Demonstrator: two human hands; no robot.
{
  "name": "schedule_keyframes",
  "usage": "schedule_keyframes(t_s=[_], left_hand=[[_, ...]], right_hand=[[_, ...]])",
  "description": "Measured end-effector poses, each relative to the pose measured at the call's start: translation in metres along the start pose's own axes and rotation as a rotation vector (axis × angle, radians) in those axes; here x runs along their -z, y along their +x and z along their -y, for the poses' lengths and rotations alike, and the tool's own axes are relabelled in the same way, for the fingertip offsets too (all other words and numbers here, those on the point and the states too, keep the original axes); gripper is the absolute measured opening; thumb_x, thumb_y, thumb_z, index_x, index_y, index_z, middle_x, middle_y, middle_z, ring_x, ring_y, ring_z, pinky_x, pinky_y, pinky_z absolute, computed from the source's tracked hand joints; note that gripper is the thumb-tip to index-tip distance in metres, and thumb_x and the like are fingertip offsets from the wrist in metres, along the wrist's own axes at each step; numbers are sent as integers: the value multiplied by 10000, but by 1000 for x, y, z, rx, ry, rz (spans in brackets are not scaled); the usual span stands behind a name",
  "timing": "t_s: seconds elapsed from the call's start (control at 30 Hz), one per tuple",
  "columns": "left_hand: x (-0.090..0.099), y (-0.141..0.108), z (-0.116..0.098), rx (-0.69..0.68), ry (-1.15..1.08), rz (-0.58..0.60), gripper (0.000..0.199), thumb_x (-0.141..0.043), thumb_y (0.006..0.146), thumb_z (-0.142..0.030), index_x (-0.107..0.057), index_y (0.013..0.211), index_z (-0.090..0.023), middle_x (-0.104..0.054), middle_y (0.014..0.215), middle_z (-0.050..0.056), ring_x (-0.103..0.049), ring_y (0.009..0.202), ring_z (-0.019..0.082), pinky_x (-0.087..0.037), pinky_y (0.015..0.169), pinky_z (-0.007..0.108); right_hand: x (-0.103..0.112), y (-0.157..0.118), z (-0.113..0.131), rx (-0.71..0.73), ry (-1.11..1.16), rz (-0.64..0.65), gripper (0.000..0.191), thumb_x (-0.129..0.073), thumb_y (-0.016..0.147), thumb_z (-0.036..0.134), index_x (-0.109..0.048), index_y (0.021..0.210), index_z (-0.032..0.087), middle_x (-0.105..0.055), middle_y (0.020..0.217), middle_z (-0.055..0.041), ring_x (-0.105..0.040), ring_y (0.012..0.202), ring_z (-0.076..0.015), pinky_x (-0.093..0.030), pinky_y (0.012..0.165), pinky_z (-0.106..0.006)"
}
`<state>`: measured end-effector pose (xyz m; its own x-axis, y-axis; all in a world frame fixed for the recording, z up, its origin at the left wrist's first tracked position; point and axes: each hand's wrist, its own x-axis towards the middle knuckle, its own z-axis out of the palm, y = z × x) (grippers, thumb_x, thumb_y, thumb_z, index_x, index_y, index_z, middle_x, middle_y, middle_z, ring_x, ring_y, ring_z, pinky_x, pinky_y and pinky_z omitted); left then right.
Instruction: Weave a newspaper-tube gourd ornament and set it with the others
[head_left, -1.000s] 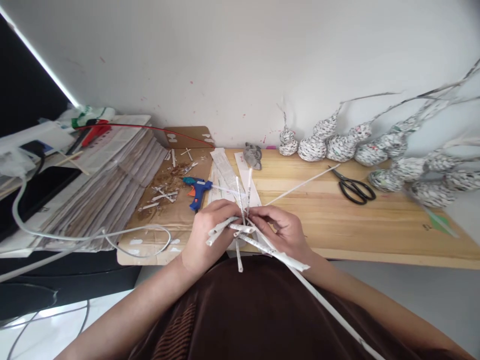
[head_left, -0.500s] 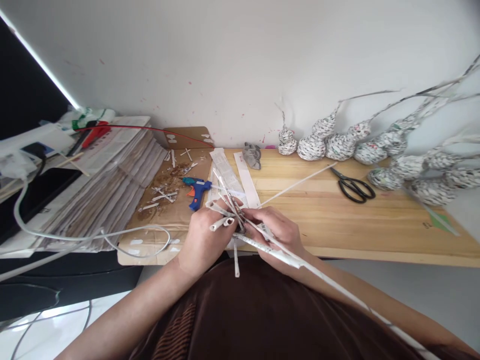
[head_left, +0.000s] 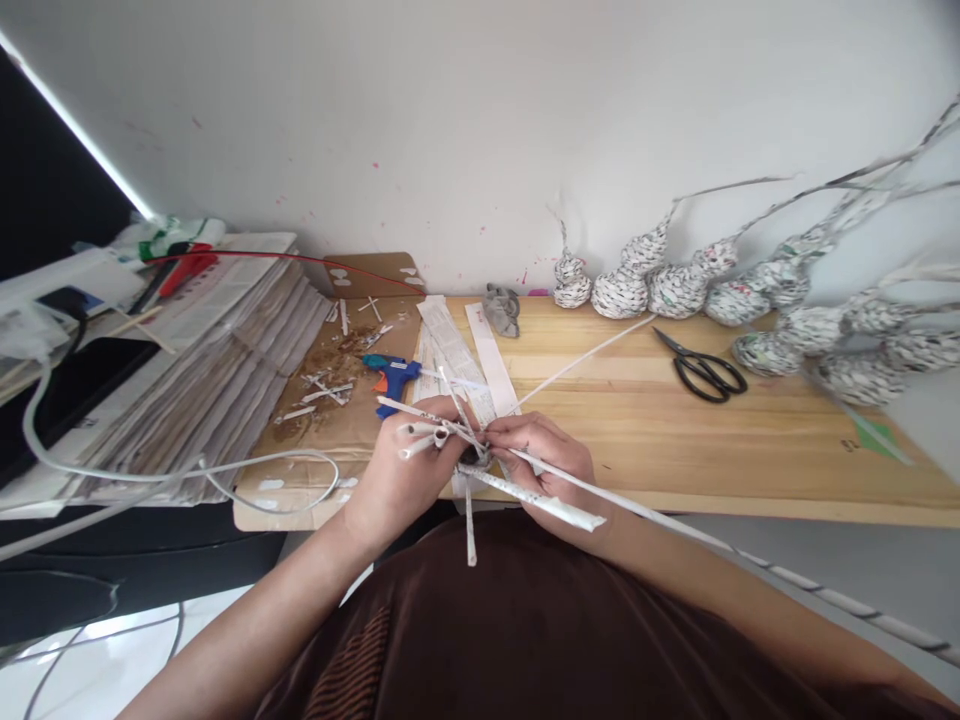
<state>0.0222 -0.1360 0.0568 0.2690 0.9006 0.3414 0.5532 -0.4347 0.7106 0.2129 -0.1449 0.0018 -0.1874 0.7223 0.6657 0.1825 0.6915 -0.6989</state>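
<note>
Between my hands, close to my body, is a bundle of rolled newspaper tubes (head_left: pixel 540 498) crossing at a small dark centre. My left hand (head_left: pixel 409 460) is closed around the bundle, with several tube ends poking out past its fingers. With fingertips pinched together, my right hand (head_left: pixel 551 450) grips a long paper tube (head_left: pixel 660 518) where it meets the centre. That tube trails down to the right over my forearm. One short tube points down toward my brown shirt. The fingers partly hide the middle of the weave.
A blue glue gun (head_left: pixel 397 380) lies on cardboard (head_left: pixel 300 470) beside paper scraps. Black scissors (head_left: pixel 705 370) rest on the wooden table (head_left: pixel 630 450). Several woven paper gourds (head_left: pixel 619 292) line the wall. Stacked newspapers (head_left: pixel 247 370) and a white cable (head_left: pixel 277 458) are at left.
The long tube has swung outward to the right, away from my shirt. A thin tube by my left hand now leans left, and both hands have shifted slightly left.
</note>
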Motion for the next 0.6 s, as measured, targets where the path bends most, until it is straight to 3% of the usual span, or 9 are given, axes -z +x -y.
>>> schedule_keyframes(t_s=[0.17,0.37,0.47,0.53,0.6], left_hand=[[2,-1,5,-17,-34,-3,77,-639,902,-149,-685,852,-187,-736,803,11,-706,737,150,-558,719,263],[8,4,6,-177,30,96,153,-646,909,-123,-742,973,-225,-762,942,20,-719,936,167,-566,870,290],[7,3,7,-197,29,72,125,-656,905,-123,-738,915,-218,-762,912,21,-716,898,167,-563,838,287],[5,0,8,-205,44,40,128,-633,917,-119,-724,901,-208,-756,890,23,-712,859,164,-557,800,284],[2,-2,9,-230,84,19,135,-610,928,-117,-710,899,-203,-747,880,24,-705,845,163,-549,791,288]], right_hand=[[-1,-4,-6,-27,12,-21,179,-670,914,116,-732,1020,245,-748,1051,-70,-728,978,-208,-598,847,-355],[4,0,0,-81,0,12,136,-628,950,171,-726,1000,251,-761,1044,-81,-726,999,-221,-590,875,-386],[5,1,1,-117,46,18,104,-642,938,197,-734,959,240,-765,1006,-83,-728,973,-225,-586,875,-393],[4,0,1,-244,168,-1,56,-678,923,246,-728,922,220,-761,980,-87,-726,935,-219,-585,844,-380],[2,0,0,-466,352,-23,135,-722,901,334,-705,887,201,-747,882,-66,-713,808,-188,-582,729,-333]])
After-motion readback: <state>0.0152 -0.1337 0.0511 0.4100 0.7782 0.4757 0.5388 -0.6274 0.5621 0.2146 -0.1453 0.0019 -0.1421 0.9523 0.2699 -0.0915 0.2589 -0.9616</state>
